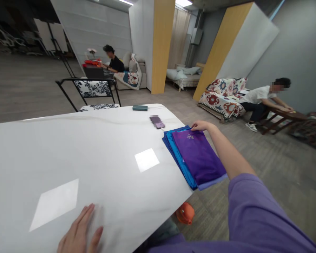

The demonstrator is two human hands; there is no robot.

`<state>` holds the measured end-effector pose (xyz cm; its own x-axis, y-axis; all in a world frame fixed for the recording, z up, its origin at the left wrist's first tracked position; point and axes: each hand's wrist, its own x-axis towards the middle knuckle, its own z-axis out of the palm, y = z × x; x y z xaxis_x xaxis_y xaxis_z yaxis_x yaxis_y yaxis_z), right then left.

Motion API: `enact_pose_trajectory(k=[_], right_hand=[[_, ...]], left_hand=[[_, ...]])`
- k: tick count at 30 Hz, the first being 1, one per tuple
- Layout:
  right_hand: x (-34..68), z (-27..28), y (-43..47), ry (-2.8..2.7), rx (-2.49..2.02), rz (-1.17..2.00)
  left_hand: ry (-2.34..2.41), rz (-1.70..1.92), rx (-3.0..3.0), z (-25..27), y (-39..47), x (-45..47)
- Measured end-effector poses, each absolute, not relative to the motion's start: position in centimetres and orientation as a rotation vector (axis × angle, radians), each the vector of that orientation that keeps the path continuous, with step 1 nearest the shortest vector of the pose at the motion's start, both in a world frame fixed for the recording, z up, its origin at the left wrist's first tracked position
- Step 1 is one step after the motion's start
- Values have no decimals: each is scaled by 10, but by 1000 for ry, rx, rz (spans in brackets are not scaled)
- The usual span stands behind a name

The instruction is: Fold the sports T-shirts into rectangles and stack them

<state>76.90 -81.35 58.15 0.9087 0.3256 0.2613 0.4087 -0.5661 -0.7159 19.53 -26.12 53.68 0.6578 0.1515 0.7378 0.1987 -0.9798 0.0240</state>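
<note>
At the right edge of the white table [100, 147] lies a stack of folded cloth. A purple folded cloth [200, 154] with a small pale mark is on top, over bright blue folded cloth [183, 165] and darker blue layers. The stack's near right part reaches past the table edge. My right hand [201, 125] pinches the far edge of the purple cloth at its corner. Resting on the tabletop near the front, my left hand [77, 232] has its fingers stretched out and holds nothing.
Beyond the stack lie a blurred phone [157, 122] and a dark green case [140, 108]. A chair [94, 93] stands behind the table. An orange object [185, 213] is below the near edge. One person [116, 64] sits far left, another [260, 95] far right.
</note>
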Motion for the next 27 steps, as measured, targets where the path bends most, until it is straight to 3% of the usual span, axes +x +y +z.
enact_pose_trajectory(k=[6, 15, 22, 27], right_hand=[[748, 566, -841, -419, -2300, -103], [684, 565, -851, -537, -2111, -479], [530, 672, -865, -876, -1756, -963], [405, 742, -879, -983, -1647, -1374]], left_hand=[[-121, -1418, -2829, 543, -273, 220], [383, -1076, -3016, 586, -392, 299], [659, -1247, -3145, 695, -503, 382], [878, -686, -3517, 772, -567, 386]])
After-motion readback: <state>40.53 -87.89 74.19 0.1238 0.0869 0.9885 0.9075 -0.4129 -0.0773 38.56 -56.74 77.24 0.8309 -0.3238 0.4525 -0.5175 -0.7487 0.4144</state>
